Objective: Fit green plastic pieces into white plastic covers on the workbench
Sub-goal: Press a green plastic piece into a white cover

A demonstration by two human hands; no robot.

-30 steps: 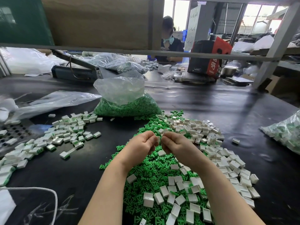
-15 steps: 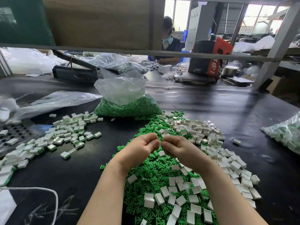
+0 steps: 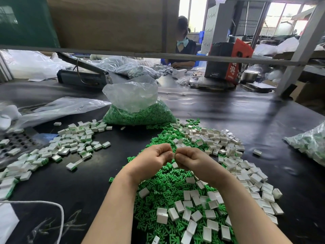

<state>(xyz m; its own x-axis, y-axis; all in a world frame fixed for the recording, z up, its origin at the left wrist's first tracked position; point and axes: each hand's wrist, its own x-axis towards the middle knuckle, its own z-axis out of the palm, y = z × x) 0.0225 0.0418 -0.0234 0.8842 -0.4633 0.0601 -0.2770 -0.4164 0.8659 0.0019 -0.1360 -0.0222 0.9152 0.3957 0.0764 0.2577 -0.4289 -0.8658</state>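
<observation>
At frame centre, the left hand [image 3: 151,159] and right hand [image 3: 190,160] meet, curled grips pinching one small white plastic cover [image 3: 174,155] above the heap of green plastic pieces [image 3: 163,180] on the black worktop [image 3: 237,117].

A black tabletop [image 3: 228,117] is crossed overhead by a grey metal frame bar [image 3: 175,56], and daylit windows [image 3: 284,16] are seen behind white lockers [image 3: 216,27].

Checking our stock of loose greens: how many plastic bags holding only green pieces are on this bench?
1 clearly: the clear bag behind the loose green pile, mid-bench. The bag at the right edge shows white and green; far bags are unclear.
</observation>
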